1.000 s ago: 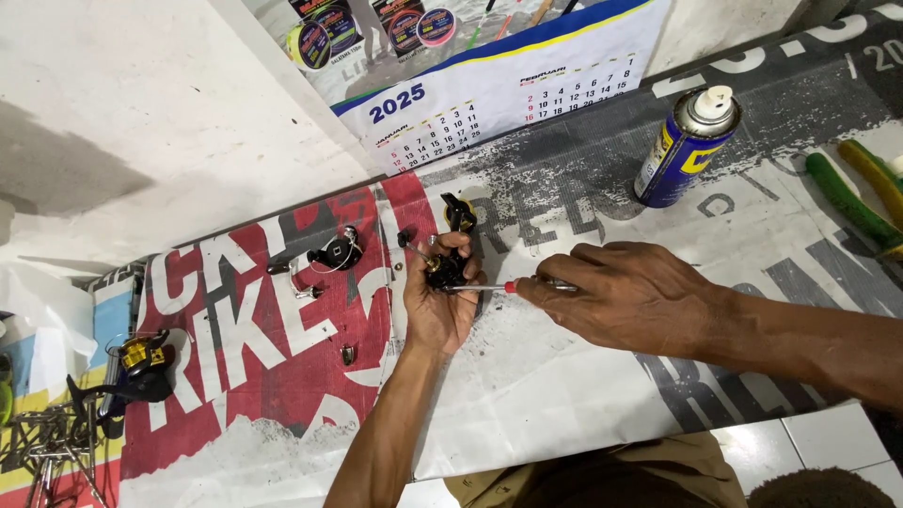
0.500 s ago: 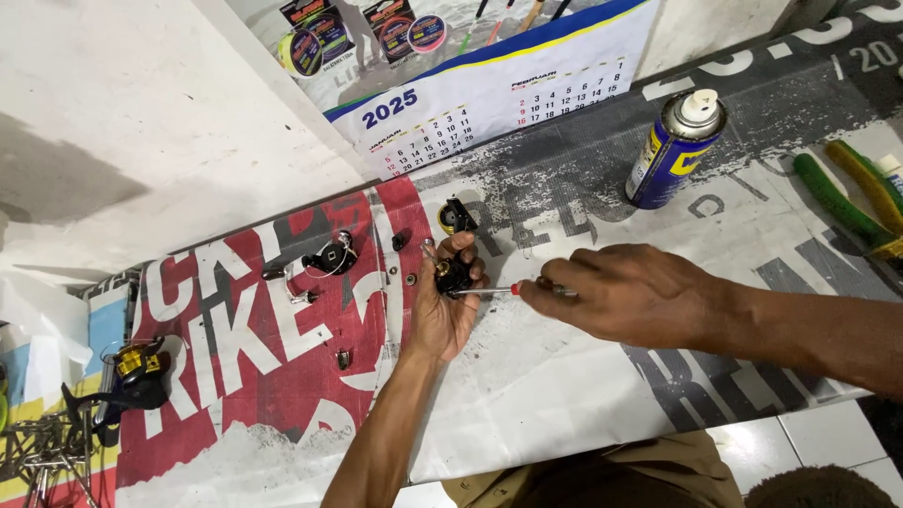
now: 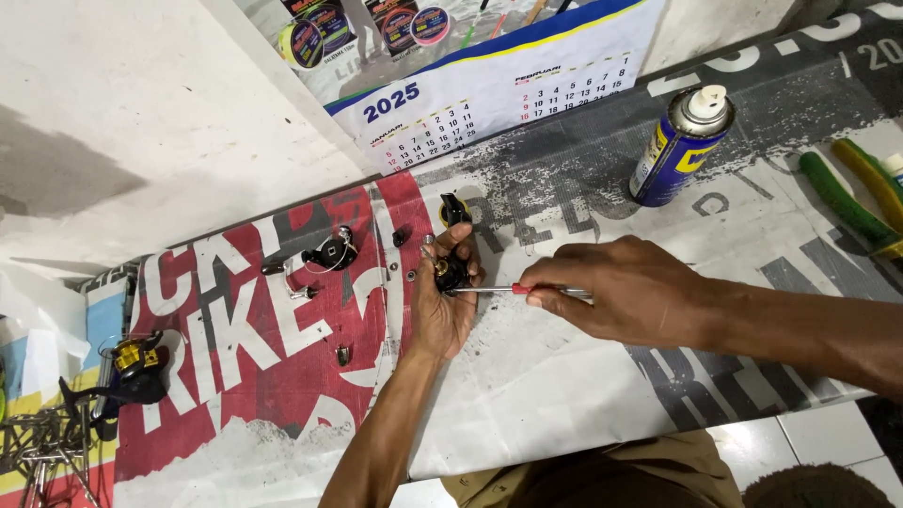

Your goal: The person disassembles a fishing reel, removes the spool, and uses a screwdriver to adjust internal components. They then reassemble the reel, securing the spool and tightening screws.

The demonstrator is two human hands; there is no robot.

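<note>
A person's two bare hands work over a worn printed banner in red, white and grey point(image 3: 282, 376) spread across a surface, seen from above. Nearest the viewer, the left hand point(image 3: 440, 306) lies palm up on the banner, fingers curled around a small black reel part with a brass-coloured centre point(image 3: 450, 273). The right hand point(image 3: 625, 301) comes in from that part's right, fingers pinched on a thin metal screwdriver with a red collar point(image 3: 503, 290), its tip touching the part. Left of the part lie small loose screws and a black reel piece with a wire bail point(image 3: 329, 252); much further left sits a black and gold fishing reel point(image 3: 136, 362). Just beyond the part rests another small black piece point(image 3: 455, 209). Further beyond and to the right stands a blue and yellow spray can point(image 3: 679, 146), upright, with green-handled pliers point(image 3: 847, 202) to its right. A wall calendar point(image 3: 489, 89) hangs farthest back
</note>
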